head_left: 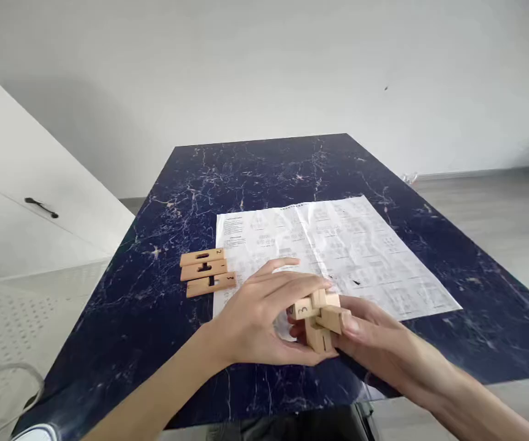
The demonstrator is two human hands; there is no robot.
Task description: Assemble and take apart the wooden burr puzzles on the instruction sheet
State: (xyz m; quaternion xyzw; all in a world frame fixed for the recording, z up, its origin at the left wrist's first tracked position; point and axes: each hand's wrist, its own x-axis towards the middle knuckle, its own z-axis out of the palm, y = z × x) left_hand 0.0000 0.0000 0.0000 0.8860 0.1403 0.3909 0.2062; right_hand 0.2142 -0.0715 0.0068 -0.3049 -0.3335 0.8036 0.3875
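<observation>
"So, what are the hands holding?"

"A puzzle-like cluster of wooden blocks (318, 320), low over the near part of the table (255, 171). The pieces are squared bars of pale, smooth wood, crossing at angles, and one end has a dark 3 on it."

"And how is each hand set?"

"The left hand (262, 309) is curled around its left side, fingers arching above and thumb beneath, with one finger reaching out over the sheet. The right hand (374, 331) closes on the other side, its thumb against the end of a jutting bar."

"What's under all that?"

"A large paper sheet (338, 239), white and creased, with rows of small print and faint diagrams. The tabletop is dark blue, veined like marble in white and rusty threads."

"Anything beside the paper?"

"Three flat wooden slats (203, 269), warmer in tone, stacked one above another at its left edge, their right ends over the paper. Each has a dark cut-out in the middle, a different shape every time, and inked numerals."

"Further left?"

"A white cabinet (29, 177) with a slim dark handle (41, 207), and a pale perforated surface (20, 324) below."
</observation>
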